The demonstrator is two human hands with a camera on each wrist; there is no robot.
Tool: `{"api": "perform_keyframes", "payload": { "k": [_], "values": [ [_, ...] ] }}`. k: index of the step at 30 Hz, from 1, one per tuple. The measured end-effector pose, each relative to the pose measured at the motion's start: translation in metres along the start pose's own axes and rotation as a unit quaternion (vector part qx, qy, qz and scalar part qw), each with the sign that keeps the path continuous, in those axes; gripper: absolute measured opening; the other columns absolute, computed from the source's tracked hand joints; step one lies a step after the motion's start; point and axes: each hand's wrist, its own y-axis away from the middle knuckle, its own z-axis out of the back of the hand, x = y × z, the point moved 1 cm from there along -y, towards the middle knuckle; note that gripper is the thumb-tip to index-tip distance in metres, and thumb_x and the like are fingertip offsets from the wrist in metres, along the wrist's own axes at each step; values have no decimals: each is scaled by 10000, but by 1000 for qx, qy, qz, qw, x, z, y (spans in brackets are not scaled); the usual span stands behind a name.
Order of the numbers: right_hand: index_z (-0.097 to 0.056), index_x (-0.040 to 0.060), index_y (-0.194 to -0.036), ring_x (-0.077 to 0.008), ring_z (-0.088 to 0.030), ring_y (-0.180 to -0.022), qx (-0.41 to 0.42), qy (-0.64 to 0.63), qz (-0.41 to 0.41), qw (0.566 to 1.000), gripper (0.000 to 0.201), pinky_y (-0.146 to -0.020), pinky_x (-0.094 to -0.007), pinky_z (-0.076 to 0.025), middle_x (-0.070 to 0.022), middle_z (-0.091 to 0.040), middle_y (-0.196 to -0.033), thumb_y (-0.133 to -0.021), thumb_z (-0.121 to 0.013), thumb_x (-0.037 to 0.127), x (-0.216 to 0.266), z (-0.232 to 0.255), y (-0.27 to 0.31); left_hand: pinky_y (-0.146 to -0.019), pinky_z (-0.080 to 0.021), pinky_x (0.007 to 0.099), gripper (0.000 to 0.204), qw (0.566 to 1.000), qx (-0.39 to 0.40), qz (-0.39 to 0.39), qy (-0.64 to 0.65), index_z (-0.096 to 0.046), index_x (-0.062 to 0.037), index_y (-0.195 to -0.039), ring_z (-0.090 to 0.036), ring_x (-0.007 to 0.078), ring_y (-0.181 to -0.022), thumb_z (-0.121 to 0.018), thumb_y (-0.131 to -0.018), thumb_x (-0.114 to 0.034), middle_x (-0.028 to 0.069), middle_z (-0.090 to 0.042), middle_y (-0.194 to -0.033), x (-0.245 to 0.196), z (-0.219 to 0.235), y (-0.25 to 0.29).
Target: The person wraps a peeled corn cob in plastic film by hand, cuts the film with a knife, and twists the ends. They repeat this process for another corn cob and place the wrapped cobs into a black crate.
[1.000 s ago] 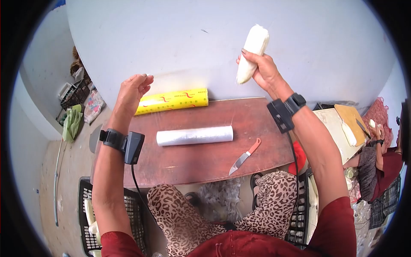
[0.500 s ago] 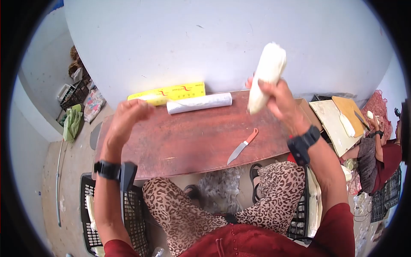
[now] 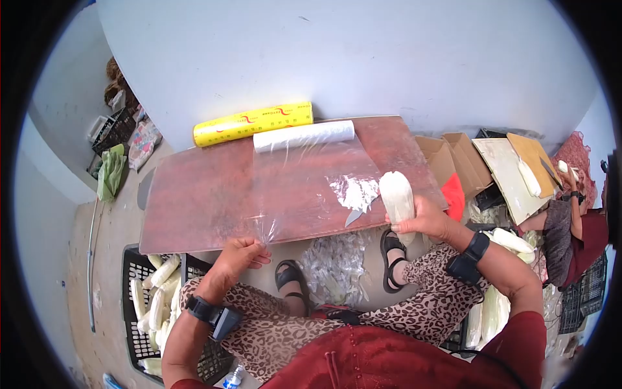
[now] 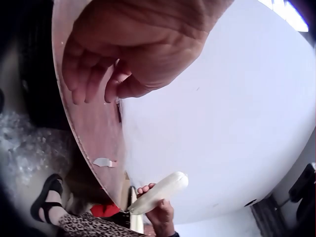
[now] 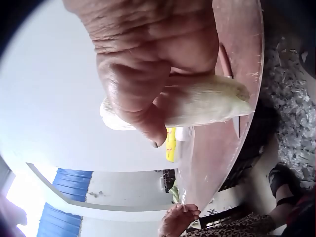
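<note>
My left hand (image 3: 241, 257) pinches the gathered end of clear film (image 3: 291, 188), which stretches from the white roll (image 3: 304, 136) over the table to its front edge. At the table's right front, my right hand (image 3: 426, 219) grips a pale, long vegetable (image 3: 396, 194), tilted with its rounded end up. A knife blade (image 3: 353, 216) shows beside a bright glare on the film; its handle is hard to see. In the right wrist view, fingers and thumb wrap round the vegetable (image 5: 207, 101). The left wrist view shows curled fingers (image 4: 86, 74); the film is hard to make out there.
Behind the film roll lies a yellow printed roll (image 3: 253, 123) against the wall. A black crate (image 3: 137, 324) of pale vegetables stands at left. Cardboard (image 3: 463, 162) is right of the table (image 3: 188, 194); another person (image 3: 586, 249) sits at far right.
My left hand has come down and toward me, drawing film off the roll across the table. My right hand, still gripping the vegetable, has lowered to the table's front edge. The white roll lies farther back.
</note>
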Motion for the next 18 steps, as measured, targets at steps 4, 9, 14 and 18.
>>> {"api": "perform_keyframes", "payload": {
  "k": [4, 9, 14, 18],
  "values": [
    [-553, 12, -1174, -106, -569, -901, 31, 41, 0, 999, 536, -824, -279, -471, -39, -624, -1018, -719, -799, 152, -16, 0, 6, -680, -520, 271, 164, 999, -4, 47, 12, -647, -43, -862, -669, 161, -777, -567, -913, -178, 78, -685, -868, 19, -10, -6],
    [-536, 8, -1186, -134, -568, -940, 40, 85, 28, 995, 576, -846, -287, -465, -36, -617, -1036, -700, -806, 158, -38, -7, -4, -679, -515, 272, 177, 997, -8, 76, -19, -636, -44, -872, -660, 156, -785, -588, -897, -212, 64, -666, -860, 39, -15, -21],
    [-575, 15, -1099, -159, -592, -928, 49, 179, -33, 982, 534, -834, -298, -467, -84, -635, -1004, -661, -823, 194, -78, -9, -18, -687, -517, 290, 204, 991, -12, 123, -44, -631, -44, -895, -653, 164, -778, -595, -892, -245, 63, -662, -855, 64, -19, -41],
    [-594, 25, -1042, -220, -623, -894, 61, 258, -57, 963, 508, -821, -324, -475, -141, -645, -946, -629, -827, 205, -78, -18, -17, -693, -519, 306, 220, 989, -22, 131, -56, -632, -41, -909, -646, 169, -757, -597, -892, -257, 61, -661, -856, 66, -24, -46]
  ]
}}
